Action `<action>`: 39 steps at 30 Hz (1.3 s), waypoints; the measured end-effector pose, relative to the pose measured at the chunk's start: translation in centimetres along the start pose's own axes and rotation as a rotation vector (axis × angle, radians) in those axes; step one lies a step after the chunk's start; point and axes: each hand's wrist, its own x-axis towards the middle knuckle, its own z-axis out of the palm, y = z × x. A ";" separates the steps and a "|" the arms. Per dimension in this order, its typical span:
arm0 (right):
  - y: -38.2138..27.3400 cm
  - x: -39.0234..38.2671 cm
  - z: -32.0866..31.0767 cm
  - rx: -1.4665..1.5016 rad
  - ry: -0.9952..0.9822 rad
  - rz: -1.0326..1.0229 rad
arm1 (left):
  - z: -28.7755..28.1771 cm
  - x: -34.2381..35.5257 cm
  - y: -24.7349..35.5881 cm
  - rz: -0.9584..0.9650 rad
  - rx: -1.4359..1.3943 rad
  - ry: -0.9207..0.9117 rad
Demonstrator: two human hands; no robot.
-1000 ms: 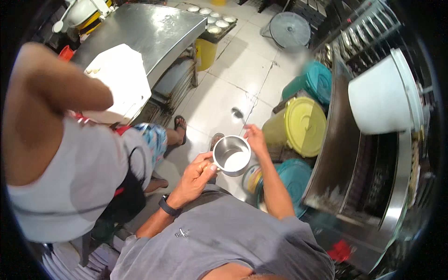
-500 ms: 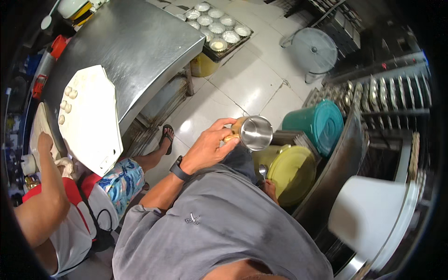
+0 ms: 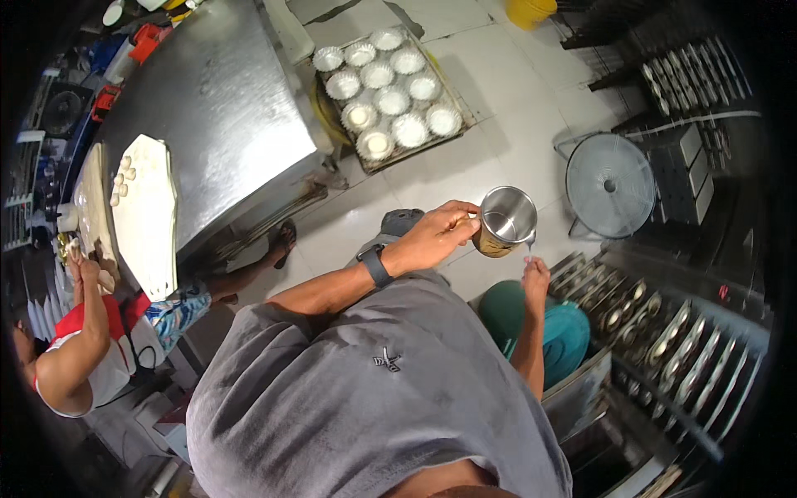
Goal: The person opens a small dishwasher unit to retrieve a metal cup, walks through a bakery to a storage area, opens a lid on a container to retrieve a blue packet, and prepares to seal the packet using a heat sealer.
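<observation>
Left of the cylindrical silver metal mug [image 3: 505,221], our left hand [image 3: 437,236] has its fingers clamped on it; at the mug's near right, our right hand [image 3: 537,275] pinches a small grey spoon [image 3: 530,240], long axis pointing toward the rim.

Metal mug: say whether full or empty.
Not full: the metal mug shows bare inner wall below its rim. Cannot tell whether its bottom holds anything.

No words or numbers can be read. A grey shirt [image 3: 374,394] bears a small black-and-white emblem [image 3: 387,359] on its chest. Dark markings [image 3: 493,245] on the metal mug [image 3: 506,221] are too small to make out.
</observation>
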 end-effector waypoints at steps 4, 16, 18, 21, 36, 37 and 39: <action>-9.3 10.9 -1.7 -0.033 -0.063 -0.174 | 1.7 11.2 -1.4 -0.153 -0.316 0.096; -4.5 33.3 -14.8 -0.548 -0.100 -0.104 | -0.9 44.2 5.1 0.099 -0.197 0.193; -0.5 36.8 -17.0 -0.396 -0.195 0.033 | -2.4 48.1 6.4 0.154 -0.174 0.239; 1.6 45.5 -18.3 -0.270 -0.365 0.172 | -4.1 53.4 4.6 0.196 -0.273 0.453; -63.1 84.6 8.3 0.008 -0.510 -0.370 | -13.9 68.5 7.9 0.004 -0.238 1.051; -67.8 82.9 10.9 -0.008 -0.549 -0.392 | -15.0 69.2 7.7 0.013 -0.244 1.097; -75.7 77.0 15.3 -0.129 -0.824 -0.682 | -17.7 70.3 6.2 0.021 -0.166 1.148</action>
